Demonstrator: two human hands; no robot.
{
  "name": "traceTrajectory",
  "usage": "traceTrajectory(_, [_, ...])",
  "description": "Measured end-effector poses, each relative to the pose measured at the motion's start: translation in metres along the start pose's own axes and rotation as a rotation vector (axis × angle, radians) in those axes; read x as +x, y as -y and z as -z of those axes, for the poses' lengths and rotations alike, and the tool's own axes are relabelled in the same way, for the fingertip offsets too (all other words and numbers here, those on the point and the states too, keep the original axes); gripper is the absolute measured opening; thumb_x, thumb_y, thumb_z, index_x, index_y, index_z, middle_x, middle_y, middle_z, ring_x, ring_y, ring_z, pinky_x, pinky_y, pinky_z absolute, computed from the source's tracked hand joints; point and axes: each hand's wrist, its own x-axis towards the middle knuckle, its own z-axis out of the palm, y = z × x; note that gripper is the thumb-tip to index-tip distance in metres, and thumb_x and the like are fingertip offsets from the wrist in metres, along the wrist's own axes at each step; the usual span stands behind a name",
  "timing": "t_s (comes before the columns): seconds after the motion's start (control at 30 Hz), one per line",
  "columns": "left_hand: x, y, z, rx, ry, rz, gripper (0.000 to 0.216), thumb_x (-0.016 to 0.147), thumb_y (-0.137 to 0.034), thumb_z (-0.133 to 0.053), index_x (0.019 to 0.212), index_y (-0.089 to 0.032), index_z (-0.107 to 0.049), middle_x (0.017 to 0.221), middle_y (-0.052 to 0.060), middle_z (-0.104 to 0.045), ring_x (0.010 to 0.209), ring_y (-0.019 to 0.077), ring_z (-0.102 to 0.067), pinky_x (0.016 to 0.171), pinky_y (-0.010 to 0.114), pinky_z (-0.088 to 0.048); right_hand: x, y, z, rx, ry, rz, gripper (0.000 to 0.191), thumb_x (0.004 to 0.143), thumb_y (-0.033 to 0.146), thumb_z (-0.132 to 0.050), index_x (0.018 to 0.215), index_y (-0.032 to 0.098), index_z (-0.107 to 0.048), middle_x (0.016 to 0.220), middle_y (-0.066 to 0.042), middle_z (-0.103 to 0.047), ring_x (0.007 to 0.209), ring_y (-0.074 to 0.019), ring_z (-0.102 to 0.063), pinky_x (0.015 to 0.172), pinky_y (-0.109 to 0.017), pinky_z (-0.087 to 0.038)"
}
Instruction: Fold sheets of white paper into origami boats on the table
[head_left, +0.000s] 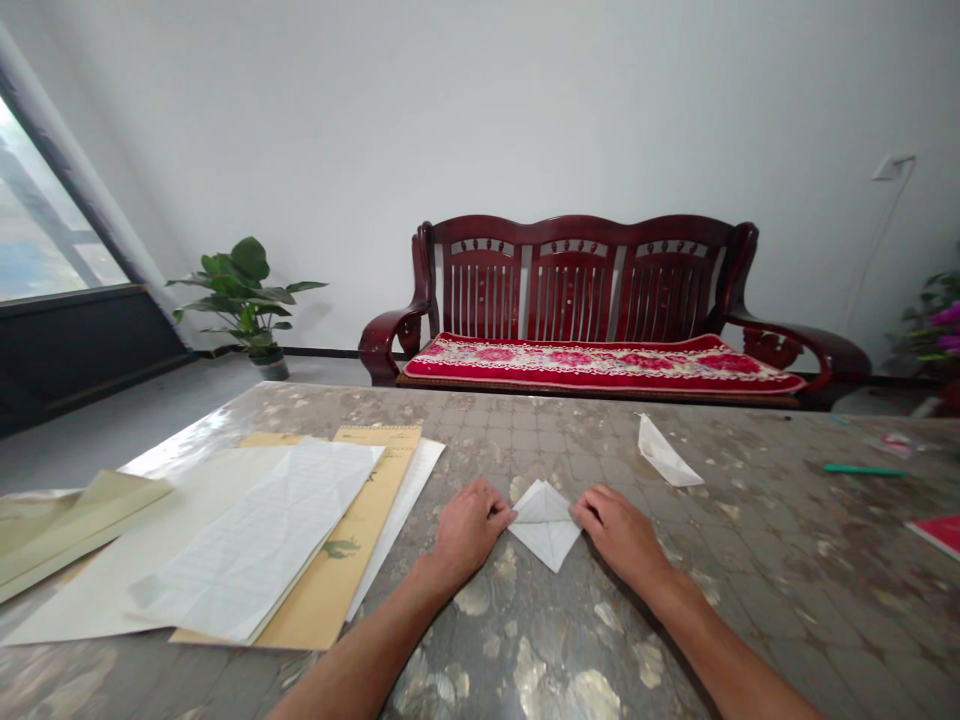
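Note:
A white sheet of paper folded into a small diamond (550, 535) lies on the patterned tabletop in front of me, creased across its middle. My left hand (472, 522) pinches its left corner between thumb and fingers. At the opposite corner, my right hand (616, 525) is closed the same way on the paper. Beyond my right hand sits a folded white paper piece (666, 455) with a long, pointed shape, apart from both hands.
To the left, creased white paper (300, 510) overlaps a tan notepad (319, 590) and other sheets. A green pen (862, 469) and a red item (941, 535) lie at the right. Past the table (555, 650) stands a wooden bench (574, 280); a potted plant (251, 290) is back left.

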Motion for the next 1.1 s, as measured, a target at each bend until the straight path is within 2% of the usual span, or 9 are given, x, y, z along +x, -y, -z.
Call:
traceTrajectory(0.33, [0.000,-0.007,-0.001,0.196,0.020,-0.047,0.024,0.094,-0.029,-0.047,0.080,-0.019,-0.063,0.094,0.006,-0.062,0.092,0.0192,-0.061,0.081,0.028,-0.043,0.004,0.007,-0.004,-0.142,-0.042,-0.047,0.024,0.094,0.032,-0.047,0.075,0.021,-0.056,0.083,-0.002,-0.062,0.082,-0.0169,-0.059,0.068,-0.027,-0.032])
traceTrajectory(0.67, [0.001,-0.017,-0.003,0.361,0.071,-0.020,0.026,0.096,-0.026,-0.041,0.090,-0.016,-0.065,0.100,0.010,-0.060,0.093,0.0224,-0.062,0.081,0.032,-0.047,0.006,0.009,-0.004,-0.167,-0.035,-0.088,0.021,0.091,0.031,-0.050,0.073,0.021,-0.057,0.081,-0.001,-0.062,0.079,-0.0157,-0.059,0.064,-0.027,-0.030])
traceTrajectory(1.1, [0.002,-0.020,-0.008,0.418,0.088,0.007,0.022,0.096,-0.024,-0.043,0.095,-0.015,-0.063,0.102,0.011,-0.059,0.095,0.0234,-0.062,0.080,0.033,-0.048,0.009,0.016,-0.001,-0.247,0.012,-0.116,0.022,0.094,0.035,-0.051,0.077,0.022,-0.057,0.085,-0.002,-0.066,0.082,-0.0177,-0.061,0.061,-0.028,-0.027])
